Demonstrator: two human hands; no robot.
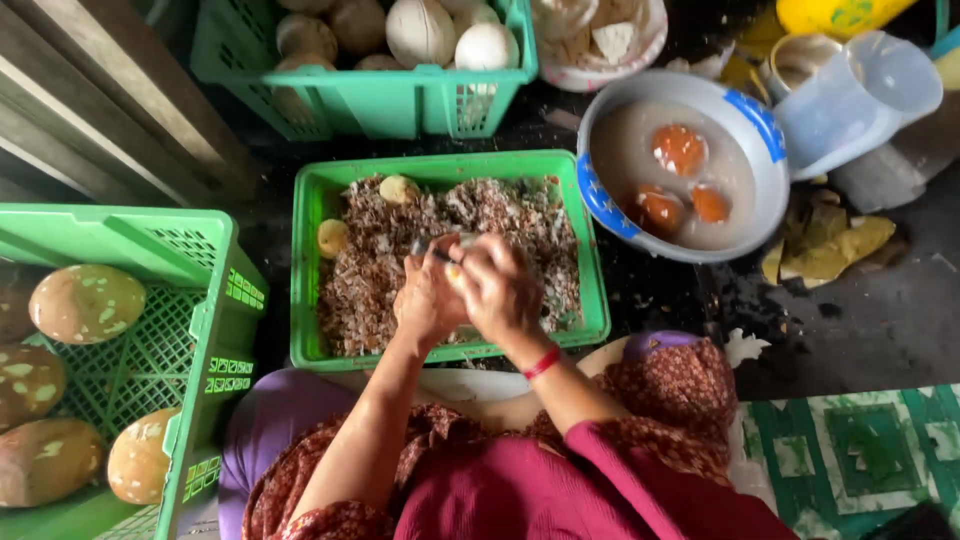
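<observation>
My left hand and my right hand are pressed together over a green crate filled with brown and white shavings. Between them sits a small pale yellow piece, gripped by my right hand's fingers. A short metal blade sticks out above my left hand, which is closed around it. My right wrist wears a red band. Two small pale round pieces lie in the crate's far left corner.
A green crate at the left holds large brown mottled coconuts. Another crate beyond holds brown and white ones. A white and blue basin of cloudy water with orange-brown pieces stands right, beside a clear plastic jug.
</observation>
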